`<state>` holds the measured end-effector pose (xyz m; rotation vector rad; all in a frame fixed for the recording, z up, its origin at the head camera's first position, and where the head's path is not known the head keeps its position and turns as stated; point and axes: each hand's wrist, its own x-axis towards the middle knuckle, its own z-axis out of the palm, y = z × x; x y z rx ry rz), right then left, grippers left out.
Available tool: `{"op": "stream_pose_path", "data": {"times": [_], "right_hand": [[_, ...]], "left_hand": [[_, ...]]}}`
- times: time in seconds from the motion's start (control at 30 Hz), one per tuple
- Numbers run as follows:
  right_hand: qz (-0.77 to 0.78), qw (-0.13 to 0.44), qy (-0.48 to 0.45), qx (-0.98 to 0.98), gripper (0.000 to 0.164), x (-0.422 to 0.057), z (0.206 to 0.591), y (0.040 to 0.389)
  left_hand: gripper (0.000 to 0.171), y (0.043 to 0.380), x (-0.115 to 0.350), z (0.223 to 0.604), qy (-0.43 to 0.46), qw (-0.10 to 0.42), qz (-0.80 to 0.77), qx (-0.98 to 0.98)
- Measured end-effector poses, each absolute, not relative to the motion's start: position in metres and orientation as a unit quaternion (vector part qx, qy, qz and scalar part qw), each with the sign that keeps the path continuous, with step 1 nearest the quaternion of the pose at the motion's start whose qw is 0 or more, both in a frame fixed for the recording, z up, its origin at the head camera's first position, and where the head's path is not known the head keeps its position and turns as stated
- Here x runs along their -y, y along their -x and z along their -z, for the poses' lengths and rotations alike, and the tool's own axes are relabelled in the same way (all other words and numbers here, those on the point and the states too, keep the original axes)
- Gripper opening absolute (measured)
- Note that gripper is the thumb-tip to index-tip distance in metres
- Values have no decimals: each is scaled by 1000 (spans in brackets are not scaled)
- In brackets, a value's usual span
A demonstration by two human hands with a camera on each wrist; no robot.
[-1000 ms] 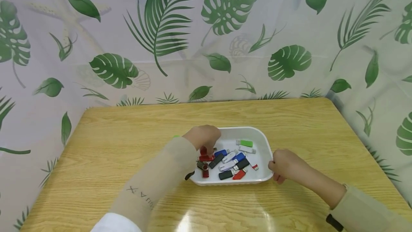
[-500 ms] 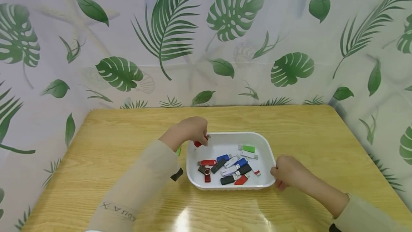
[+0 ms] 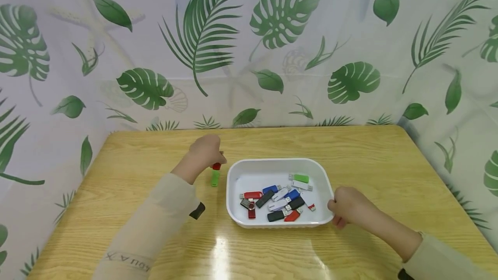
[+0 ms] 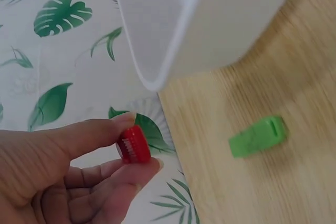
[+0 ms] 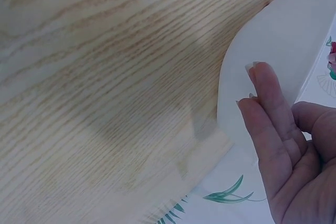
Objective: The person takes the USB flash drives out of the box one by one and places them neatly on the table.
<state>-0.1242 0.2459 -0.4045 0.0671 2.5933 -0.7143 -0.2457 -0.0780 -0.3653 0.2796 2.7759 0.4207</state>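
My left hand [image 3: 203,151] pinches a red USB flash drive [image 4: 135,145] between thumb and fingertips, above the table left of the white plastic tray [image 3: 278,160]. A green USB flash drive [image 3: 215,179] lies on the tabletop just below that hand. In the left wrist view this green drive [image 4: 258,137] sits apart from the held one. My right hand [image 3: 352,205] grips the tray's right rim; the right wrist view shows fingers [image 5: 265,129] along the outer wall. Inside the tray lie several flash drives, among them a black one [image 3: 265,198] and a green one [image 3: 301,179].
The wooden table [image 3: 155,163] extends around the tray on all sides. A cloth printed with green leaves [image 3: 272,81] hangs behind it and at both sides.
My left hand has lifted the red flash drive out of the tray and carried it left over the rim, above the green drive. My right hand stays at the tray's right rim.
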Motion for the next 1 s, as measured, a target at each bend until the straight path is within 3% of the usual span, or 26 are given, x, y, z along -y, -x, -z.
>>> {"op": "stream_pose_path", "data": {"times": [0.43,1.0], "right_hand": [[250,235,-22,-939,21,-247,404,126],[247,235,-21,-940,23,-246,402,125]], "left_hand": [[21,247,110,389,-55,185,-157,-969],[27,251,123,424,-45,163,-139,-976]]}}
